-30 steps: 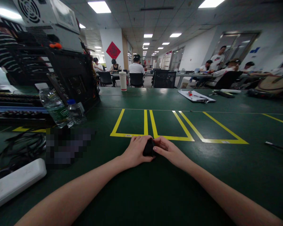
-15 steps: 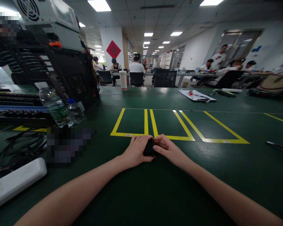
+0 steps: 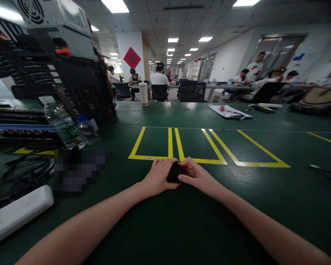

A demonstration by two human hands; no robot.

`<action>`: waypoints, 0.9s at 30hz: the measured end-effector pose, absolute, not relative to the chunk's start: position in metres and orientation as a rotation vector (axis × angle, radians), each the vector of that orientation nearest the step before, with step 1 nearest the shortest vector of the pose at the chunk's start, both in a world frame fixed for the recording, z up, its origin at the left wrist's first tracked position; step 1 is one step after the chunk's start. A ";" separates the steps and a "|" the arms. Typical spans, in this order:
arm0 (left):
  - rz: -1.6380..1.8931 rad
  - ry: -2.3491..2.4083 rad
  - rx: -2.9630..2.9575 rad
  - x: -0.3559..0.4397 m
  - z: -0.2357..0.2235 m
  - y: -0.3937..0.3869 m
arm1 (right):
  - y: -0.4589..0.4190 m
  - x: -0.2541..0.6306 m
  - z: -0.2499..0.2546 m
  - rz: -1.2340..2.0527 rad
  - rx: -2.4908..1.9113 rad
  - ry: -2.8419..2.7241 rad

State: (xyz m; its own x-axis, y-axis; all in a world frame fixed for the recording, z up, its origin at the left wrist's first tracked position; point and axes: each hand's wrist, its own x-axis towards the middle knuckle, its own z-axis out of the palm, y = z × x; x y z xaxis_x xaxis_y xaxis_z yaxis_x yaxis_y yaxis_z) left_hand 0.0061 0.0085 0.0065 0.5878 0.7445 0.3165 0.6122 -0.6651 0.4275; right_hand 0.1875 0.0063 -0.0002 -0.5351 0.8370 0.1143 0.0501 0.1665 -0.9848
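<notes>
Low over the dark green table, my left hand [image 3: 159, 177] is wrapped round a small black object [image 3: 173, 173] from its left side, fingers over the far side and thumb along the near side. The object looks rounded and dark; its exact kind is hard to tell. My right hand [image 3: 195, 173] meets it from the right, with curled fingers and thumb pinching at its edge. Much of the object is hidden by the fingers. Both hands lie just nearer than the yellow tape outlines [image 3: 198, 161].
On the left are a white power strip [image 3: 22, 217], black cables [image 3: 24, 171], a large water bottle [image 3: 62, 125], a smaller bottle [image 3: 87, 130] and computer parts [image 3: 85, 92]. Farther back stand a white cup [image 3: 143, 94] and a clipboard [image 3: 228, 112]. A pen [image 3: 324, 170] lies right.
My hands hold nearly the same place. The fingers and thumb of my right hand shift slightly at the black object's right edge, and the object appears turned a little.
</notes>
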 end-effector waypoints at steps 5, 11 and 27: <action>0.721 1.102 2.559 0.006 0.005 0.009 | 0.007 0.186 -0.001 1.383 -0.890 -1.726; 0.685 1.102 2.541 0.005 0.008 0.007 | 0.011 0.189 -0.004 1.415 -0.982 -1.717; 0.701 1.095 2.598 0.005 0.006 0.007 | 0.006 0.188 0.002 1.517 -0.823 -1.721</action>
State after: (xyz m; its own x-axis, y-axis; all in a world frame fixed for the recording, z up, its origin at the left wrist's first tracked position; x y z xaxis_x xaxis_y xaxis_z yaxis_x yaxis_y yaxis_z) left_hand 0.0046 0.0070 0.0061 0.6051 0.7211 0.3375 0.6083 -0.6922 0.3885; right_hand 0.1883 0.0064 0.0016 -0.5610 0.8232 0.0867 0.0175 0.1165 -0.9930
